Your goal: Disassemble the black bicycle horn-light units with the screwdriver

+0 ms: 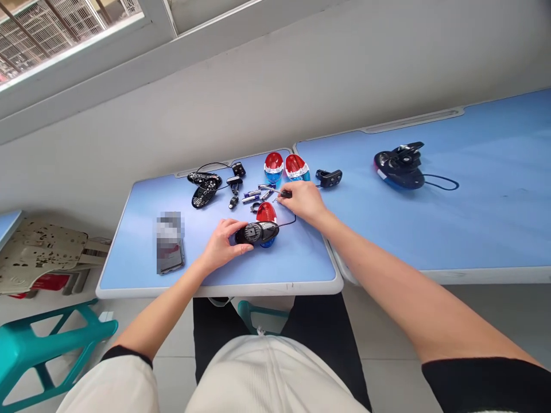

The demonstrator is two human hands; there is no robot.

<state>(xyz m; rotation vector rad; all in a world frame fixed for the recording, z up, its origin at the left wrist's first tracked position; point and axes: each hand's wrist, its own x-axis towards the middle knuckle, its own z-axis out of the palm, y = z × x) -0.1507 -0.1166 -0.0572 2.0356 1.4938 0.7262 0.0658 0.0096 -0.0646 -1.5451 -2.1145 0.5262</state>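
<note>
My left hand (224, 238) is closed around the black housing (257, 233) of a bicycle siren light, with its round slotted grille facing up. A red-and-blue lens cover (267, 212) lies against that housing. My right hand (303, 199) grips a screwdriver (286, 194) by its dark handle, its metal shaft pointing left above the batteries. Several batteries (251, 199) lie just beyond the housing, near a small black ring clamp (255, 207). Two more red-and-blue lens covers, a left one (274, 166) and a right one (297, 167), stand behind my right hand.
An opened black housing (205, 189) with wires lies at the back left, near a black bracket (235, 183). A button unit (329, 178) is right of the lens covers. A phone (171, 255) lies at left. Another siren light (400, 166) rests on the right table (482, 223).
</note>
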